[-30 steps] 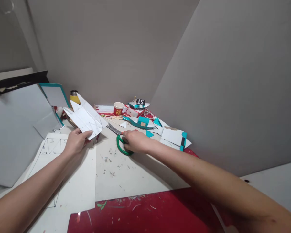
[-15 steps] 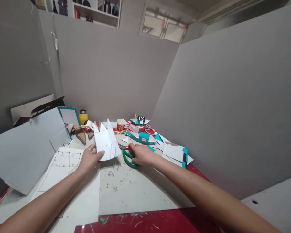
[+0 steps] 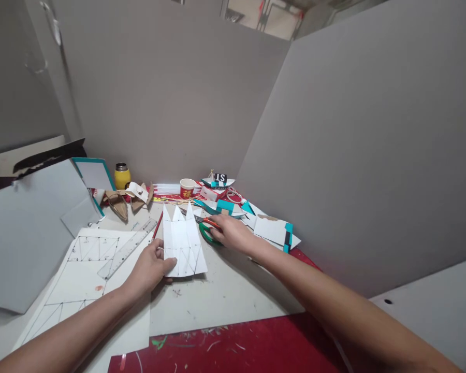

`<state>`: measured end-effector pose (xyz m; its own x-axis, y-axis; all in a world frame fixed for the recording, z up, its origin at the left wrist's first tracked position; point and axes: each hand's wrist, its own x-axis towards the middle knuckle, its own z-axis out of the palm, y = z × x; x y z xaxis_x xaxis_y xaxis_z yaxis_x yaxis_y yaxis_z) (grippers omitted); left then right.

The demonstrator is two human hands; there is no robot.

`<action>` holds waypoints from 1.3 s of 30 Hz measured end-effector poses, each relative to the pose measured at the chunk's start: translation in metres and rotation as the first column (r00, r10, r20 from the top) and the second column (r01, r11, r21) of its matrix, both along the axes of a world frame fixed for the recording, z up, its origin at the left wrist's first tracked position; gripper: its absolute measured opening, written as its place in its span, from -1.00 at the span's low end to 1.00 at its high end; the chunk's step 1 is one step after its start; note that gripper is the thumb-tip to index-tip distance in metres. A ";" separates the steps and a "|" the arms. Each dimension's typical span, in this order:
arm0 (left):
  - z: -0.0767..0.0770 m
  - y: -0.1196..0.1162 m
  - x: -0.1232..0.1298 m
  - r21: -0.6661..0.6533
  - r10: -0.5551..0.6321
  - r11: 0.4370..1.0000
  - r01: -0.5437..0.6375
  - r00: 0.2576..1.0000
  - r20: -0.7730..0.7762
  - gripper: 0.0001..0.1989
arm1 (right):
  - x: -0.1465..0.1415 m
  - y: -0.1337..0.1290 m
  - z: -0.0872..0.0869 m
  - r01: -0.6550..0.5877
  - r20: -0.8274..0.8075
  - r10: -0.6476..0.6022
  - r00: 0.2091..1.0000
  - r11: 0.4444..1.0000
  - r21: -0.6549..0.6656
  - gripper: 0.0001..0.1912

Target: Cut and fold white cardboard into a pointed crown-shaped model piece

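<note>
A white paper piece (image 3: 182, 241) with pointed tabs along its top and pencilled lines near its bottom is gripped at its lower left by my left hand (image 3: 151, 267), thumb on top. Scissors (image 3: 207, 235) with green and orange handles lie under my right hand (image 3: 231, 233), whose fingers are wrapped round the handles. The blades point left, towards the tabs of the paper. Left of the paper are a red pencil (image 3: 158, 225) and a clear ruler (image 3: 128, 247), which rests on a large sheet with drawn triangles (image 3: 135, 311).
Behind stand a yellow bottle (image 3: 121, 177), a paper cup (image 3: 187, 188) and cardboard boat shapes (image 3: 117, 204). Teal-and-white paper boats (image 3: 225, 208) and a white card (image 3: 270, 230) are at the right. A large grey board (image 3: 34, 233) leans at the left; grey panels (image 3: 171, 103) enclose the table.
The view has tilted down and shifted. The paper, formerly raised and angled, now faces up flatter and more spread. The ruler and pencil have come into sight. The scissors remain in my right hand.
</note>
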<state>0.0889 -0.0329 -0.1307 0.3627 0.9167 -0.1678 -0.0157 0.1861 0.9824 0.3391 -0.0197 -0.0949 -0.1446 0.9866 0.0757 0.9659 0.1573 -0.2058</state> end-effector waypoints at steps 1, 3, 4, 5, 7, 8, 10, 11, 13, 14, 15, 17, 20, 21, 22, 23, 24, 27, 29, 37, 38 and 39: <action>-0.002 -0.001 0.001 -0.003 -0.003 1.000 0.003 1.000 0.003 -0.64 | -0.005 -0.008 -0.002 -0.002 -0.099 0.005 0.995 1.000 0.028 -0.66; -0.003 -0.004 0.003 -0.015 -0.002 1.000 0.002 1.000 0.006 -0.62 | -0.017 -0.022 -0.007 0.010 -0.446 -0.006 0.895 1.000 0.006 -0.54; -0.003 -0.006 0.004 -0.024 0.001 1.000 0.000 1.000 0.007 -0.62 | -0.023 -0.028 -0.011 0.006 -0.609 -0.036 0.792 0.999 -0.052 -0.44; -0.002 -0.007 0.004 -0.038 0.000 0.999 0.000 1.000 0.011 -0.61 | -0.029 -0.033 -0.015 -0.017 -0.734 -0.076 0.675 0.993 -0.118 -0.35; 0.003 -0.007 0.004 -0.081 -0.026 0.996 0.026 1.000 0.006 -0.61 | -0.036 -0.039 -0.020 -0.071 -0.865 -0.154 0.478 0.975 -0.212 -0.25; 0.006 -0.006 0.002 -0.090 -0.044 0.995 0.043 0.999 -0.017 -0.61 | -0.038 -0.041 -0.022 -0.086 -0.894 -0.177 0.412 0.969 -0.232 -0.24; 0.014 -0.003 -0.002 -0.001 -0.029 1.000 0.030 0.991 -0.128 -0.58 | -0.038 -0.041 -0.024 -0.084 -0.915 -0.195 0.353 0.967 -0.239 -0.24; 0.019 -0.002 -0.005 0.124 0.028 0.992 -0.001 0.976 -0.214 -0.52 | -0.037 -0.041 -0.025 -0.082 -0.914 -0.195 0.354 0.968 -0.238 -0.25; 0.025 -0.002 -0.009 0.472 0.203 0.882 -0.012 0.912 -0.357 -0.40 | -0.035 -0.041 -0.028 -0.082 -0.901 -0.177 0.395 0.971 -0.226 -0.28; 0.026 -0.005 -0.010 0.595 0.233 0.801 0.067 0.881 -0.413 -0.37 | -0.035 -0.041 -0.030 -0.087 -0.893 -0.162 0.420 0.972 -0.218 -0.31; 0.024 -0.008 -0.010 0.653 0.213 0.732 0.193 0.846 -0.488 -0.38 | -0.034 -0.041 -0.032 -0.095 -0.882 -0.146 0.449 0.973 -0.210 -0.34; 0.016 -0.018 -0.008 0.600 0.083 0.629 0.495 0.725 -0.684 -0.43 | -0.034 -0.041 -0.036 -0.100 -0.830 -0.103 0.547 0.977 -0.187 -0.42; -0.003 -0.031 -0.001 0.433 0.040 0.506 0.746 0.481 -0.876 -0.45 | -0.033 -0.046 -0.038 -0.103 -0.584 0.033 0.811 0.991 -0.088 -0.56; -0.008 -0.034 0.000 0.408 0.073 0.479 0.777 0.428 -0.901 -0.45 | -0.032 -0.049 -0.037 -0.117 -0.457 0.090 0.885 0.993 -0.031 -0.60; -0.013 -0.035 0.002 0.398 0.113 0.454 0.797 0.391 -0.913 -0.46 | -0.032 -0.054 -0.036 -0.153 -0.330 0.152 0.931 0.988 0.025 -0.62; -0.016 -0.035 0.002 0.399 0.154 0.428 0.811 0.369 -0.917 -0.46 | -0.031 -0.060 -0.036 -0.210 -0.220 0.220 0.950 0.975 0.068 -0.62; -0.019 -0.035 0.003 0.407 0.189 0.396 0.823 0.360 -0.914 -0.46 | -0.031 -0.066 -0.037 -0.279 -0.134 0.289 0.948 0.956 0.089 -0.60; -0.024 -0.031 0.002 0.465 0.265 0.295 0.835 0.396 -0.879 -0.48 | -0.029 -0.083 -0.043 -0.435 -0.007 0.436 0.900 0.900 0.034 -0.47; -0.027 -0.028 0.000 0.508 0.282 0.272 0.818 0.437 -0.854 -0.49 | -0.028 -0.091 -0.049 -0.449 0.026 0.450 0.893 0.893 -0.035 -0.39; -0.031 -0.026 -0.001 0.470 0.266 0.266 0.842 0.404 -0.875 -0.48 | -0.020 -0.101 -0.056 -0.440 0.028 0.445 0.895 0.892 -0.103 -0.36; -0.030 -0.025 0.000 0.471 0.267 0.257 0.844 0.406 -0.874 -0.48 | -0.019 -0.103 -0.056 -0.447 0.026 0.451 0.892 0.889 -0.099 -0.36; -0.030 -0.025 0.000 0.473 0.265 0.250 0.845 0.410 -0.873 -0.49 | -0.017 -0.105 -0.054 -0.451 0.027 0.455 0.890 0.887 -0.095 -0.36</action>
<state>0.0889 -0.0581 -0.1603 0.8655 0.4817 0.1372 0.4883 -0.8725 -0.0170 0.3216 -0.1249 -0.1490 -0.5787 0.8152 -0.0218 0.8024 0.5644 -0.1938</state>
